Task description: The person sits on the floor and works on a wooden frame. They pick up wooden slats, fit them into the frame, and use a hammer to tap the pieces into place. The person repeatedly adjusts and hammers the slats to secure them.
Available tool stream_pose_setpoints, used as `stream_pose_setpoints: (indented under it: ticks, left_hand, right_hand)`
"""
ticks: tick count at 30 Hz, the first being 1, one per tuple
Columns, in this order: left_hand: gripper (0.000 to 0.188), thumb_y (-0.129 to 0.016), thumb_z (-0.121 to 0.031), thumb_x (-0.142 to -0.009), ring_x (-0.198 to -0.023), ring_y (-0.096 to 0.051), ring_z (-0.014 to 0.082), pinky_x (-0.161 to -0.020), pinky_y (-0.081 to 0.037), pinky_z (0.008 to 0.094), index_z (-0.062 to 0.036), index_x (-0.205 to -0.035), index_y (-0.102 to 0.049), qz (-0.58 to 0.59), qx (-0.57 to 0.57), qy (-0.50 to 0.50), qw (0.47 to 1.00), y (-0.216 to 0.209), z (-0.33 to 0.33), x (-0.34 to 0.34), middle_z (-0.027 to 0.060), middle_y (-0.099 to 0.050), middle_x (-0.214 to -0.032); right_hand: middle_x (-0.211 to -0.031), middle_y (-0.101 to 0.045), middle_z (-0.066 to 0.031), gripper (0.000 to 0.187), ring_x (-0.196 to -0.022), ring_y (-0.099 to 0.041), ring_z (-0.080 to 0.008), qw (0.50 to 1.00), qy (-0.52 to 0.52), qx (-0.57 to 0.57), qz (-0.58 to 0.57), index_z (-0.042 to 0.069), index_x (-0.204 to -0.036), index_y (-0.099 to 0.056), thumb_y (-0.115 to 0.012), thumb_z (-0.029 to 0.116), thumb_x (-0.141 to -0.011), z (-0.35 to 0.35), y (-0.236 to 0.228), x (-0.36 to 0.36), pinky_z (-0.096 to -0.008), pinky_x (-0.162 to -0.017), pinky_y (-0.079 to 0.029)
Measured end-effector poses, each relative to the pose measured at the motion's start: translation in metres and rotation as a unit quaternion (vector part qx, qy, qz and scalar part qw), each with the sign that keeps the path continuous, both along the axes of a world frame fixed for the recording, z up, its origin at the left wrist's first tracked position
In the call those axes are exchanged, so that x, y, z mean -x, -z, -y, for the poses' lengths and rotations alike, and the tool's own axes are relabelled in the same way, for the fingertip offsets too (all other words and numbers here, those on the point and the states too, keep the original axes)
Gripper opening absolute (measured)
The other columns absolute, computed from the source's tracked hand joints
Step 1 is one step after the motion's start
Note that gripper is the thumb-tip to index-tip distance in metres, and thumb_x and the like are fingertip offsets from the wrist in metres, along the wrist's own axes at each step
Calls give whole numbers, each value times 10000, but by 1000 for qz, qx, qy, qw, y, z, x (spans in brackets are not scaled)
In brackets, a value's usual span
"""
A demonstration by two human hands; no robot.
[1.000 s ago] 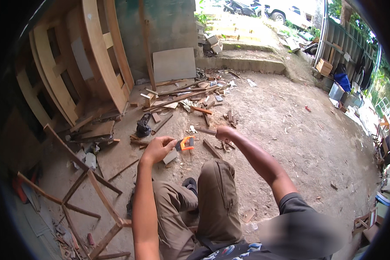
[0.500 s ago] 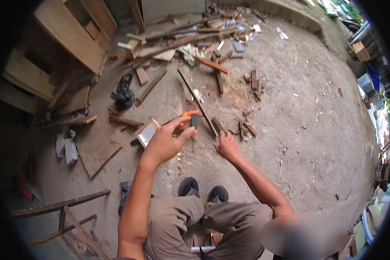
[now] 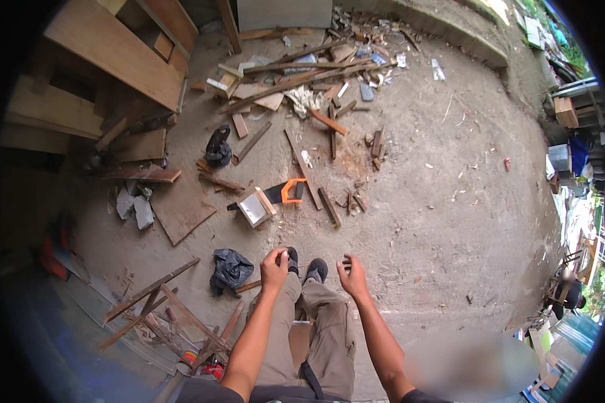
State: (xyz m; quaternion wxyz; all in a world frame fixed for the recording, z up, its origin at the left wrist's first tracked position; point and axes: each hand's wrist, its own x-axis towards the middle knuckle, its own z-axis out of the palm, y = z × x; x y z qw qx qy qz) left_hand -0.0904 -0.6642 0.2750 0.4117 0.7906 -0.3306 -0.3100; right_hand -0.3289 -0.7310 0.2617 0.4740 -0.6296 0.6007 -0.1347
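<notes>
— So, what's nearest the hands?

— Both hands are empty, hovering over the knees. Left hand [image 3: 274, 263] has fingers loosely curled, thumb out, gripping nothing. Right hand [image 3: 351, 274] is open, fingers slightly spread and bent, also holding nothing. They're apart, w/ the dark shoes [image 3: 304, 265] showing between them on the dirt.

— And the saw?

— Handsaw w/ the orange handle [image 3: 284, 192] lies flat on the ground ahead of the feet, well clear of both hands. Just to its left, touching or nearly so, sits a small open wooden box [image 3: 255, 208], tilted at an angle; pale inside.

— Anything beside that?

— A long thin strip of wood [image 3: 303, 168] runs diagonally just right of the saw, and a shorter dark stick [image 3: 329, 206] lies below-right of it. Flat brown board [image 3: 181, 211] is left of the box. A crumpled black plastic bag [image 3: 230, 269] sits near the left hand, on the ground by the left leg.

— Farther out?

— Another black lump [image 3: 218, 146], prob. a bag or cloth, hard to tell at this size, lies up-left of the box. Beyond it is a scatter of offcuts and slats [image 3: 302, 74]. Big wooden frame [image 3: 107, 47] stands top left. Loose slats [image 3: 151, 292] lie crossed at lower left. Bare sandy ground [image 3: 450, 201] fills the right side.
</notes>
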Motion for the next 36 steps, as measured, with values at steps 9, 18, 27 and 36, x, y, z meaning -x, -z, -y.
stream_pose_setpoints:
  ticks: [9, 18, 27, 36]
  left_hand:
    - [128, -619, -127, -894, -680, -620, 93, -646, -485, 241, -2, -908, -639, -78, 51, -52, 994, -231, 33, -53, 38, -671, -760]
    - [165, -603, -190, -929, -577, -569, 74, -501, -455, 215, -33, -884, -628, -189, 38, -218, 957, -224, 49, -98, 23, -641, -724]
    - [222, -577, -200, -931, -714, -626, 112, -647, -494, 269, 4, -1004, -629, -130, -20, 39, 991, -270, 196, -122, 65, -674, -807]
    - [256, -569, -222, -946, -777, -629, 118, -669, -491, 258, -10, -1084, -613, -127, -45, -27, 990, -244, 295, -145, 63, -685, -887]
  right_hand:
    - [-934, -676, -213, 392, -824, -680, -285, 992, -101, -70, -15, -6, -1136, -571, -627, 304, -902, 31, -271, 43, -369, -726, -537]
    - [-914, -679, -232, 420, -849, -680, -307, 993, -70, -4, -99, -29, -1119, -583, -618, 328, -901, 149, -283, 34, -390, -745, -528]
    - [-936, -677, -246, 373, -869, -680, -336, 999, -40, 12, -26, -28, -1095, -592, -621, 287, -895, 262, -317, -21, -385, -754, -525]
    - [-917, -676, -245, 371, -844, -679, -352, 991, -131, -7, 4, -28, -1093, -587, -625, 282, -893, 433, -273, -67, -394, -737, -526]
